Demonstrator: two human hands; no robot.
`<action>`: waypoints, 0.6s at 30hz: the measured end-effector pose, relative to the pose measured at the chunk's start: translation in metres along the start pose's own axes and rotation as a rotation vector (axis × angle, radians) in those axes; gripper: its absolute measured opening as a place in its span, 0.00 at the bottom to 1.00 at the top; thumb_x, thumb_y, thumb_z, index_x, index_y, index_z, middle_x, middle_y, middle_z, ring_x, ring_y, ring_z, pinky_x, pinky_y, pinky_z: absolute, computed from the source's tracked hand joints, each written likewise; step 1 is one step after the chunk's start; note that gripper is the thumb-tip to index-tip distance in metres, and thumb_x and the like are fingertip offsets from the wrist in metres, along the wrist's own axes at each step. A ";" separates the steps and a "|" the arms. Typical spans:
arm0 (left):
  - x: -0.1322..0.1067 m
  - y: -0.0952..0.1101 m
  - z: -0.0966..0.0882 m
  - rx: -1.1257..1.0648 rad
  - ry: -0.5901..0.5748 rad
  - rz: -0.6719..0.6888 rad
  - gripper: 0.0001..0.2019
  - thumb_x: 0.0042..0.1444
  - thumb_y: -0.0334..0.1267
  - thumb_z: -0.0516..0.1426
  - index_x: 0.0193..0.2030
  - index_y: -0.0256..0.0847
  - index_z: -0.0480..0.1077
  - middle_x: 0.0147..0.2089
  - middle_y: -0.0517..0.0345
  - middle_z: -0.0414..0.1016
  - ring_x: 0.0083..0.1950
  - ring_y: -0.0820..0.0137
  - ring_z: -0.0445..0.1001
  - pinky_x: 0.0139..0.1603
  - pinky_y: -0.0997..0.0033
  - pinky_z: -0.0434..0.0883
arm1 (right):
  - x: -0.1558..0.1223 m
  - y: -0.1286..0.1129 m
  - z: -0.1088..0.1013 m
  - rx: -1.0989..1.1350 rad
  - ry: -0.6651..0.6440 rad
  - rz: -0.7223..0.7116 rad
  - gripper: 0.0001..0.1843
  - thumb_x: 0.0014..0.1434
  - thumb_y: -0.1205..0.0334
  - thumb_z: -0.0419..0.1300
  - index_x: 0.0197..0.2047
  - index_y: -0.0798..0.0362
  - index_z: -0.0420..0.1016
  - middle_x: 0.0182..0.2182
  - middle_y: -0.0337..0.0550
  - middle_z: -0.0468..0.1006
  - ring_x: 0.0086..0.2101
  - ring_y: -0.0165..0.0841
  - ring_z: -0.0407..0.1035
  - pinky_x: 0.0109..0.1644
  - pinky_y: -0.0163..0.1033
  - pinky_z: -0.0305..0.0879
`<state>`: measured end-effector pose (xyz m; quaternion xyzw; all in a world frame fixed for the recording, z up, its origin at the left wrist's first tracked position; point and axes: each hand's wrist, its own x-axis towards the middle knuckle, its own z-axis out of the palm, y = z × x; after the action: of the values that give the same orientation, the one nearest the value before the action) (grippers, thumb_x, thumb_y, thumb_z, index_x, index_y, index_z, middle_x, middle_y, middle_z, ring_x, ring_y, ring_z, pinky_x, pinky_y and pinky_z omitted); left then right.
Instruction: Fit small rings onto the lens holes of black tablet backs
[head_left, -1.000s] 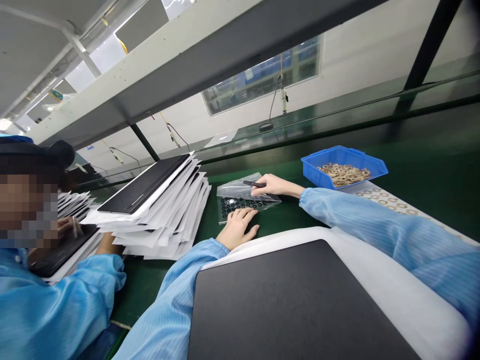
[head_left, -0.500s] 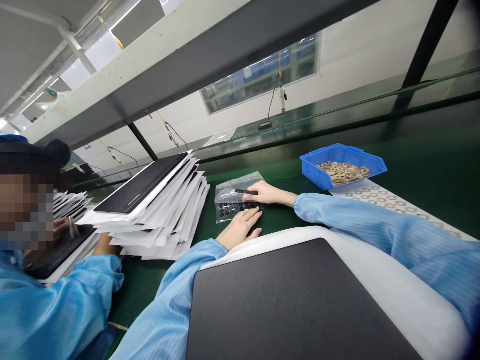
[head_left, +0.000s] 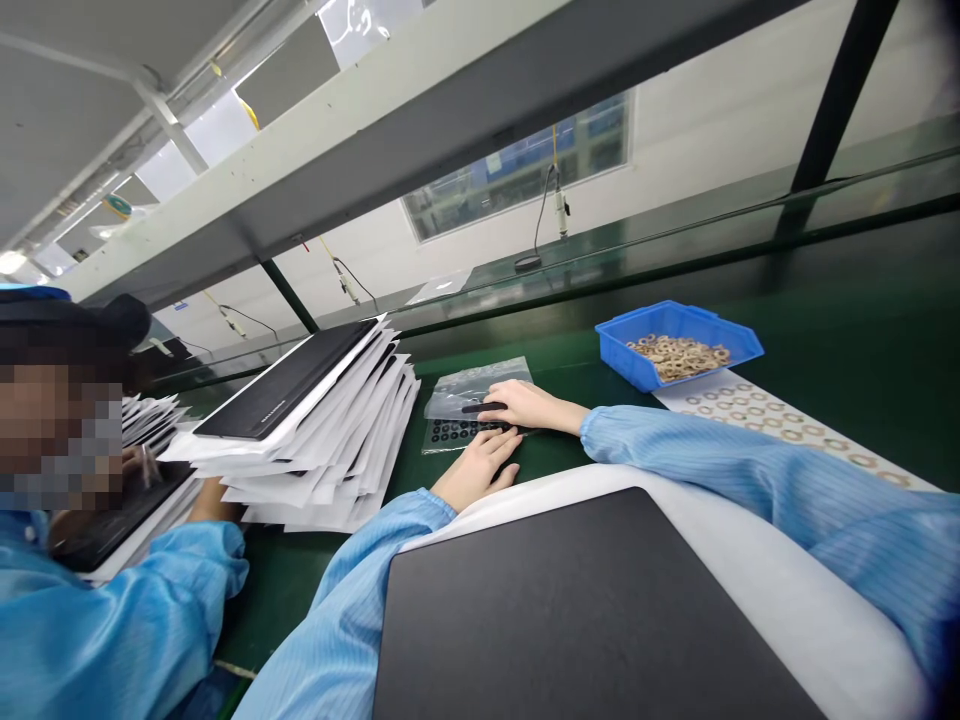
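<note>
My right hand (head_left: 517, 402) is closed round a slim black stick-like tool (head_left: 484, 407), over a clear plastic bag (head_left: 459, 388). Just in front lies a sheet of small black rings (head_left: 450, 431), partly under the clear plastic. My left hand (head_left: 480, 466) rests with fingers stretched out at the near right corner of that sheet. Between my forearms, closer to me, a large flat black panel (head_left: 585, 600) lies on white wrapping (head_left: 720, 520). The tool's tip and my right fingertips are too small to make out clearly.
A blue bin (head_left: 637, 365) of tan rings (head_left: 675, 357) stands right, beside a white sheet of rings (head_left: 780, 420). Left, black panels interleaved with white sheets form a tall stack (head_left: 322, 460). A co-worker's blue sleeve (head_left: 187, 570) is further left. A shelf (head_left: 375, 130) crosses overhead.
My right hand, with the black tool, has shifted slightly left and towards me over the plastic. My left hand stays nearly in place. The whole view has tipped slightly.
</note>
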<state>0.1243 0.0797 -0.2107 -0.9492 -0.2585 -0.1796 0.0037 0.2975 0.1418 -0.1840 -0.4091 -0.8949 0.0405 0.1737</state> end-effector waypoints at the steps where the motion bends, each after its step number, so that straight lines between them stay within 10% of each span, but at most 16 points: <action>1: 0.000 0.000 -0.001 -0.009 -0.007 0.005 0.18 0.63 0.37 0.54 0.59 0.41 0.62 0.60 0.47 0.63 0.60 0.58 0.63 0.58 0.49 0.65 | 0.000 0.001 0.001 -0.025 -0.006 0.042 0.19 0.64 0.49 0.51 0.43 0.58 0.72 0.40 0.45 0.75 0.39 0.32 0.71 0.45 0.44 0.67; 18: -0.002 -0.004 0.005 -0.119 -0.012 0.105 0.17 0.64 0.37 0.48 0.57 0.39 0.67 0.61 0.50 0.67 0.64 0.63 0.60 0.64 0.57 0.62 | -0.004 0.032 -0.013 -0.197 -0.076 0.213 0.22 0.63 0.46 0.51 0.42 0.58 0.73 0.38 0.45 0.76 0.38 0.33 0.72 0.45 0.44 0.68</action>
<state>0.1222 0.0827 -0.2168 -0.9610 -0.1974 -0.1884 -0.0450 0.3271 0.1589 -0.1792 -0.5150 -0.8520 -0.0138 0.0934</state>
